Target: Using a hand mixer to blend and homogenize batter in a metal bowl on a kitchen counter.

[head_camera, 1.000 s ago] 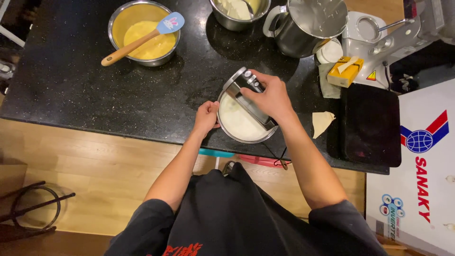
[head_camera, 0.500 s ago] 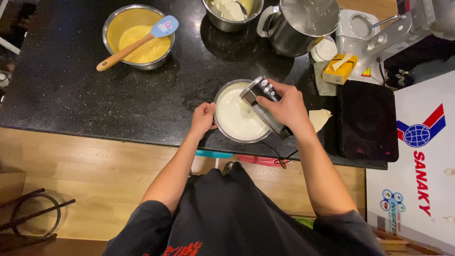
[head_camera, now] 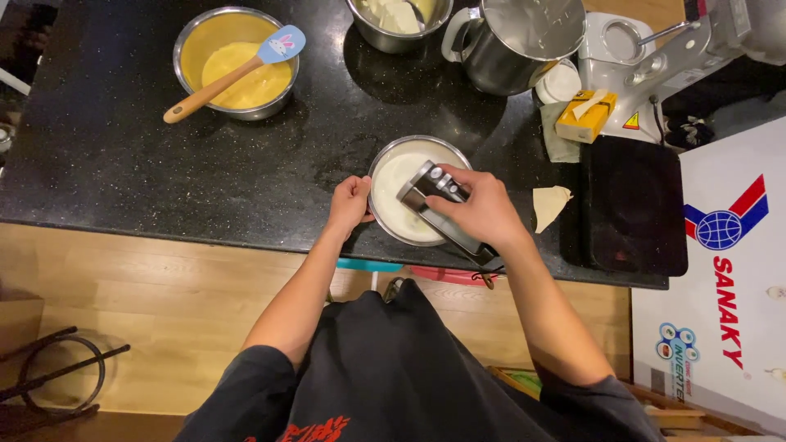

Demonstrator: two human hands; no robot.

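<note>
Right hand (head_camera: 483, 214) wrapped around the hand mixer (head_camera: 442, 209); left hand (head_camera: 350, 205) clasps the steel bowl (head_camera: 385, 176) rim at 9 o'clock; probably slippery, light.

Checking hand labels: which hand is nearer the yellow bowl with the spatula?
Left. The left hand grips the white bowl's near-left rim, right of and below the yellow bowl. The right hand holds the mixer, farther right.

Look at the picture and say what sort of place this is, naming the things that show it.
Most likely a home kitchen used for baking: a black stone worktop holds steel bowls, one with yellow batter and a spatula; the right hand holds a hand mixer over a bowl of white cream; the left hand steadies it.
</note>
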